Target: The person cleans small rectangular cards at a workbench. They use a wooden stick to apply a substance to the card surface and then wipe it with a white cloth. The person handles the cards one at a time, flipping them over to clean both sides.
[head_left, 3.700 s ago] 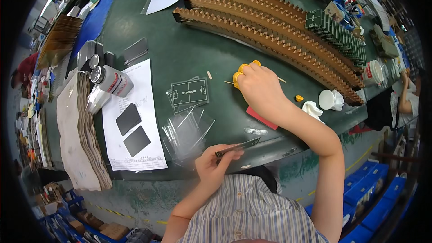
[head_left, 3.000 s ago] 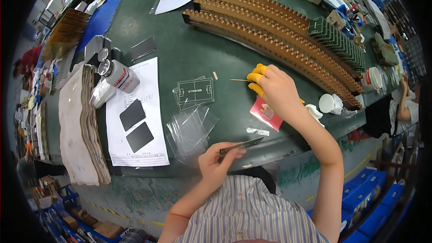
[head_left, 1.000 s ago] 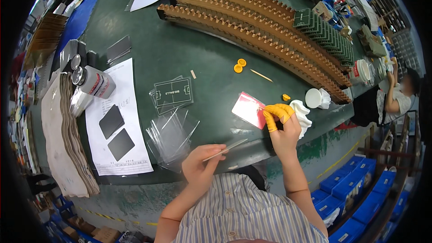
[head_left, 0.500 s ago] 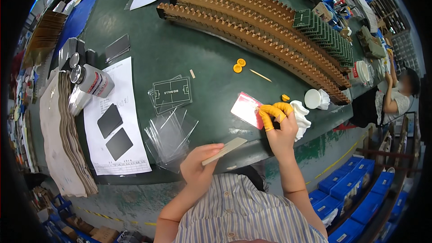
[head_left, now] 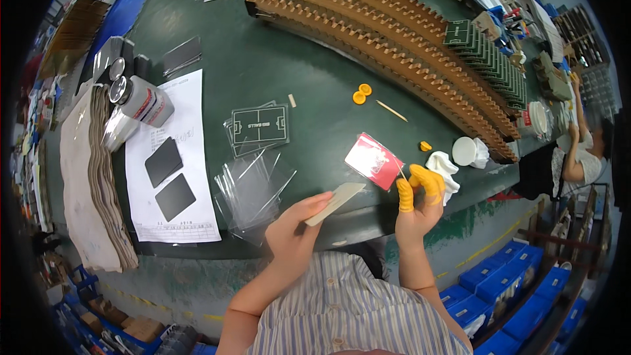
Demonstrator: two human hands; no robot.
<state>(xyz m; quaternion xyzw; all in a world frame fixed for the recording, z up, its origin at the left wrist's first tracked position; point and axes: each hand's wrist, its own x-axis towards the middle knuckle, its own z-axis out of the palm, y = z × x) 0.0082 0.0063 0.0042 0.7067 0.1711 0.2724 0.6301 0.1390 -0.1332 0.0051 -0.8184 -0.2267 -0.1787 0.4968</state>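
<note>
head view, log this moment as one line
left hand: holds pale card | right hand: yellow finger covers, pinches thin stick beside red-and-white card | nearby: white cloth

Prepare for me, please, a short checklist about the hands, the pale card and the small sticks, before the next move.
1. Left hand grips the pale card: ok, card held tilted.
2. Card's underside is clean: cannot tell, it faces away.
3. Right hand wears yellow finger covers: ok.
4. Left hand wears covers too: not ok, it looks bare.
5. Thin stick is in the right hand: ok.
6. Stick tip is clear of the red-and-white sheet: cannot tell, they overlap in this view.
</note>
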